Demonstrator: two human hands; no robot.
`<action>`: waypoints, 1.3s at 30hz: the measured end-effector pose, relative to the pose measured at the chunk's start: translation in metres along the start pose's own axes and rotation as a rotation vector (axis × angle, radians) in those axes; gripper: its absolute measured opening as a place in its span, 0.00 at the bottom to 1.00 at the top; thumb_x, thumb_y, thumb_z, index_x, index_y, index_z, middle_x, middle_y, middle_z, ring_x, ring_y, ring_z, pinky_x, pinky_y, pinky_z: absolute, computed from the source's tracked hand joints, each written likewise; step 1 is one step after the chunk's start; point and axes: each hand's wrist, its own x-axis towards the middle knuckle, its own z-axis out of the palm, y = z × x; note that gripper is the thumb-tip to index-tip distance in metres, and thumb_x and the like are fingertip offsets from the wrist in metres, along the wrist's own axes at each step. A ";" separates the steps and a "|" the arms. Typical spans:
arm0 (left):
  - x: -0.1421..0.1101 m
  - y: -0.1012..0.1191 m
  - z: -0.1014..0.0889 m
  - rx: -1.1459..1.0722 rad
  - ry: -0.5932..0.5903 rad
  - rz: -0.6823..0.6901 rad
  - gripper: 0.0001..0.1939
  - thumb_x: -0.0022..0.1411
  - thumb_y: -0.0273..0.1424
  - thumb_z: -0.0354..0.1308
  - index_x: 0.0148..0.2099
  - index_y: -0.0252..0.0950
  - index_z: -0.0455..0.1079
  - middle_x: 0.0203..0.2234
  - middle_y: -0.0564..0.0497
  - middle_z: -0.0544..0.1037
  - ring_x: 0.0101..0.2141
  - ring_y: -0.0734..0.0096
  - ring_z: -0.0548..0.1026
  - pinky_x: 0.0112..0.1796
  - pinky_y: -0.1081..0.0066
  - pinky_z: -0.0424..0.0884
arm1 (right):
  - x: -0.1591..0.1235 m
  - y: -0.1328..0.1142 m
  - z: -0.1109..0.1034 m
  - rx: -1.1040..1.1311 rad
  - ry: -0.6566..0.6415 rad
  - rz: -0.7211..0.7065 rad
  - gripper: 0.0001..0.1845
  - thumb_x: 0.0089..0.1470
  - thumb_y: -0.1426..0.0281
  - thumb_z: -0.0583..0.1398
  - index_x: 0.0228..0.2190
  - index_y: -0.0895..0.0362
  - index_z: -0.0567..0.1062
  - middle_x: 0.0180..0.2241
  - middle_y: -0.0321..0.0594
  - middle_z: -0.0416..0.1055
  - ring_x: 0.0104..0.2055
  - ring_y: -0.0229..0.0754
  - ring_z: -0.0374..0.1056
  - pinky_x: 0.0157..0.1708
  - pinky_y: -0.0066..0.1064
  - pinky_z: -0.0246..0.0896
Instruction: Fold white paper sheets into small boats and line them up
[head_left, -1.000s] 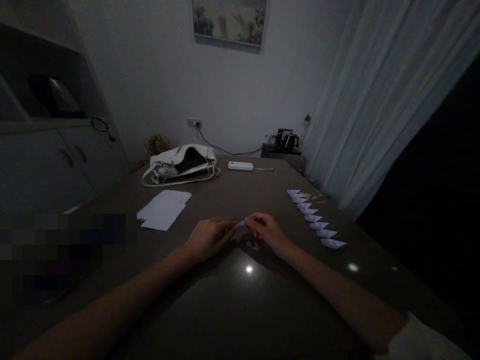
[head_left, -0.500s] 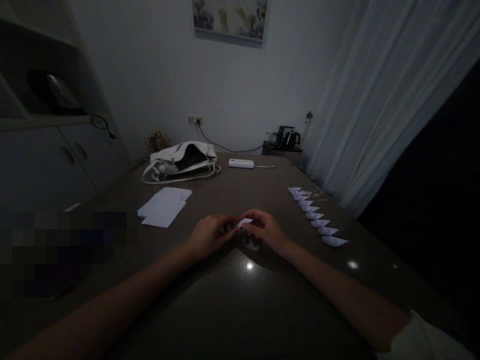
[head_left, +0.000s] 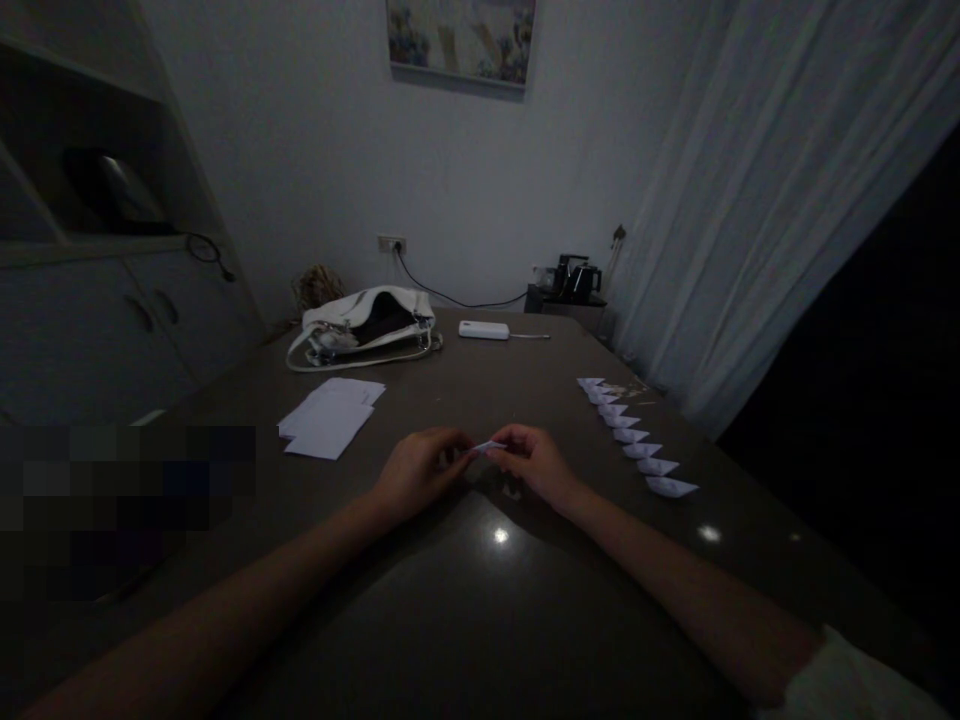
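A small folded piece of white paper (head_left: 486, 446) is held just above the middle of the table (head_left: 480, 620). My left hand (head_left: 421, 468) pinches its left end between thumb and fingers. From the other side, my right hand (head_left: 531, 462) grips the right end, fingertips close together. The fingers cover much of the paper, so its exact fold is hard to make out. To the right stands a slanting row of several small folded paper boats (head_left: 631, 436). A stack of white paper sheets (head_left: 330, 418) lies to the left of my hands.
A white handbag (head_left: 367, 325) sits at the back left of the table, its top gaping. Right of it lies a white power bank (head_left: 484, 330) with a short cable. Small pale scraps (head_left: 630, 392) lie beside the far boats. A sheer curtain (head_left: 697, 220) hangs along the right.
The folded paper between my fingers has tilted and now shows a narrower face. Both hands stay in nearly the same place, and the view has shifted very slightly.
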 end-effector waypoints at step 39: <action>0.003 0.001 0.008 -0.472 -0.072 -0.139 0.20 0.63 0.42 0.48 0.29 0.31 0.67 0.21 0.54 0.68 0.24 0.75 0.65 0.26 0.77 0.59 | -0.007 -0.005 0.000 -0.339 -0.098 -0.197 0.06 0.49 0.69 0.59 0.25 0.59 0.69 0.22 0.33 0.61 0.24 0.33 0.57 0.23 0.23 0.51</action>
